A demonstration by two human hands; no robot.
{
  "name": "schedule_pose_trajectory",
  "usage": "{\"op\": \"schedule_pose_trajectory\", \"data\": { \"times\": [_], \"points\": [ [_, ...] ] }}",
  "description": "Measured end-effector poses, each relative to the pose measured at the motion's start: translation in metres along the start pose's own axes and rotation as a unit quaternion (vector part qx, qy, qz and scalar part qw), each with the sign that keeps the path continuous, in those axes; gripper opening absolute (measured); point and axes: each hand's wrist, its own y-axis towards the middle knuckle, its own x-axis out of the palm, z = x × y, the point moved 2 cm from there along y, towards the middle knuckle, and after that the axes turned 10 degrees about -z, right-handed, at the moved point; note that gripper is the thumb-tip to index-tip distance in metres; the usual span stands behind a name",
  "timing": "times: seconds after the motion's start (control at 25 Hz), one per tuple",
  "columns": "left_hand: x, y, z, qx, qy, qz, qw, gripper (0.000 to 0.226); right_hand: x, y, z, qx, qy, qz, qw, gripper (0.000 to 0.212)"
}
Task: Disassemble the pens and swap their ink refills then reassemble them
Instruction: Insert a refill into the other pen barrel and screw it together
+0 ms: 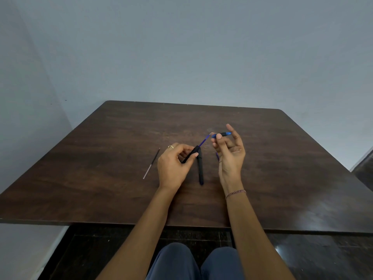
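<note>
Nearest are the person's knees in blue trousers (193,263), below the near edge of a dark wooden table (282,158); both bare forearms reach out over it, the right wrist wearing a thin braided bracelet (235,193).

The left hand (173,164) is curled, thumb and fingers pressed around a black pen barrel (190,155) held slanting up to the right; a ring (171,146) shows on one finger; a blue ink refill (204,140) sticks out of the barrel's upper end.

Just right of that hand a second black pen part (200,168) lies flat on the table, pointing away from the person; well left of the hand a thin dark refill (151,163) lies alone on the wood.

The right hand (230,154) is raised, palm turned inward, outer fingers spread; its thumb and forefinger pinch a short blue pen piece (223,134) near the refill's far tip; a bit of blue shows behind the palm, too hidden to tell what it is.

Beyond the table stands a plain grey wall (201,47).
</note>
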Motion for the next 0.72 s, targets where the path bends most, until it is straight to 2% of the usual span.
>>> {"op": "schedule_pose_trajectory", "data": {
  "times": [0.2, 0.48, 0.72],
  "points": [
    [0.0009, 0.0006, 0.0009, 0.001, 0.014, -0.015, 1.0, 0.011, -0.0042, 0.002, 0.0012, 0.008, 0.008, 0.024, 1.0, 0.033],
    [0.0005, 0.0016, 0.0008, -0.007, 0.024, -0.019, 1.0, 0.012, -0.0008, 0.0018, 0.0018, 0.01, -0.097, 0.009, 0.995, 0.041],
    [-0.0001, 0.0019, 0.0024, -0.001, 0.035, -0.025, 0.999, 0.014, -0.0029, 0.0028, 0.0067, 0.019, -0.128, 0.004, 0.992, 0.043]
  ]
}}
